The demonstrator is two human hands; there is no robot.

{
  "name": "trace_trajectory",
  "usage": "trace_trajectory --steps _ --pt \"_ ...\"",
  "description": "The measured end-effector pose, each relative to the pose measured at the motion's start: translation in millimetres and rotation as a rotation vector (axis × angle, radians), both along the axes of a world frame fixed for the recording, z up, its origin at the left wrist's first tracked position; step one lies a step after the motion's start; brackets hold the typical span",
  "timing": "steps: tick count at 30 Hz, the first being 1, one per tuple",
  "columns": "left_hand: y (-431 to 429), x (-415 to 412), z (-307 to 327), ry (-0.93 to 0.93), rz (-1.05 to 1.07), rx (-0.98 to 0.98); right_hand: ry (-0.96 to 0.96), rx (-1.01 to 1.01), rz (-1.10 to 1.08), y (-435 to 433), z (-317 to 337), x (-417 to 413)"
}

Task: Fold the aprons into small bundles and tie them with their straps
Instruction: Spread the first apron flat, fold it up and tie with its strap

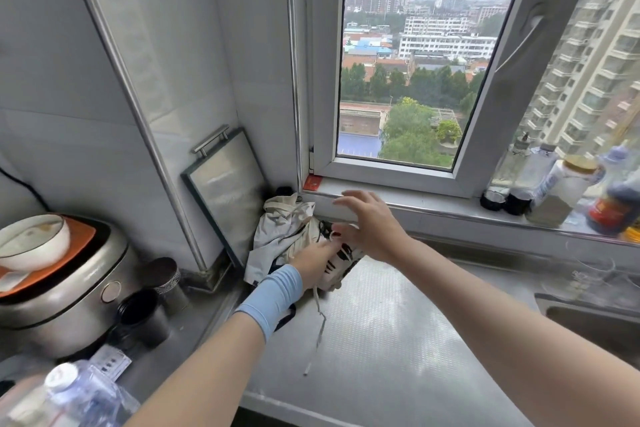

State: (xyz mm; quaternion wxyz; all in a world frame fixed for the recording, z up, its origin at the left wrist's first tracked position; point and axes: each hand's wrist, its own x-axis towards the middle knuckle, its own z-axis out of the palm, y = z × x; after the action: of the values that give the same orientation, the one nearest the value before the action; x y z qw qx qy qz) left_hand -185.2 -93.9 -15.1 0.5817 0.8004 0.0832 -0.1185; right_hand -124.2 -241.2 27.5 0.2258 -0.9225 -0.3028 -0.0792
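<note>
A rolled white apron bundle with black markings lies on the steel counter at the back, below the window sill. My left hand, with a blue wrist sleeve, grips its near end. A thin strap trails from the bundle toward me. My right hand hovers just above the bundle with its fingers spread, holding nothing. Behind them a crumpled pale apron is heaped in the corner.
A framed glass board leans against the wall in the corner. A rice cooker with a bowl on it and dark cups stand at left. Bottles line the sill at right; a sink lies at the right edge.
</note>
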Motion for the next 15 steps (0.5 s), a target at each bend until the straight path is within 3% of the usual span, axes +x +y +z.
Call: trace_trajectory --steps 3,5,7,10,12,15 --pt "-0.9 -2.1 -4.4 0.127 0.303 -0.389 0.506 0.573 -0.308 8.0 -27.6 -12.3" --pt "2.7 0.1 -9.9 0.152 0.407 -0.531 0.911 0.762 -0.164 13.8 -48.0 -21.6" --pt "5.8 1.6 -11.1 0.142 0.425 -0.629 1.169 0.697 0.029 14.3 -54.3 -41.3" --pt "13.6 2.1 -9.0 0.170 0.334 -0.714 1.328 0.583 0.175 7.3 -66.1 -50.5" --pt "23.4 -0.8 -6.6 0.158 0.206 -0.656 1.362 0.487 0.165 0.7 -67.9 -45.5" --pt "36.9 -9.4 -0.8 0.127 0.079 -0.534 1.254 0.262 0.090 -14.0 -61.0 -32.4"
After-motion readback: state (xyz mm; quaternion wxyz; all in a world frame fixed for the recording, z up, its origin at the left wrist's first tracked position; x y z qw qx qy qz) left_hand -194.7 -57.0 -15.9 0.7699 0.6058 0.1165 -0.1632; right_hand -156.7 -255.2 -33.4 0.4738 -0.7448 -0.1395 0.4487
